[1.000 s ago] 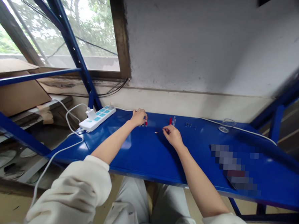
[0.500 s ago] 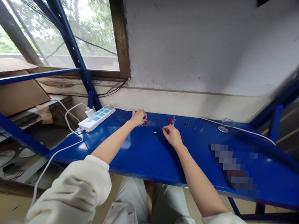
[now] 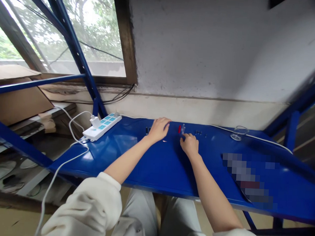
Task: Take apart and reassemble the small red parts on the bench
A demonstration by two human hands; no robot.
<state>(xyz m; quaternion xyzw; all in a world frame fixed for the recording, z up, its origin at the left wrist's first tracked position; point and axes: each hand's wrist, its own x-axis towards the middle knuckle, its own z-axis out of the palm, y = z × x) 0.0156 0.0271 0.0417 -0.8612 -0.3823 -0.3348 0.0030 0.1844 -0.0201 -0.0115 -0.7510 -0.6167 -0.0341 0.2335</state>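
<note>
From here, the person's left hand (image 3: 159, 129) lies palm-down on a blue steel shelf (image 3: 134, 162), fingers open, between a few small dark pieces (image 3: 146, 130) and a small red item (image 3: 179, 129). The right hand (image 3: 190, 145) curls just below that red item and a small clear part (image 3: 183, 129); it may be pinching something tiny, though I can't quite tell. A tiny pale sliver (image 3: 164, 141) lies between the hands, and a white power strip (image 3: 102, 127) sits off to the left.
</note>
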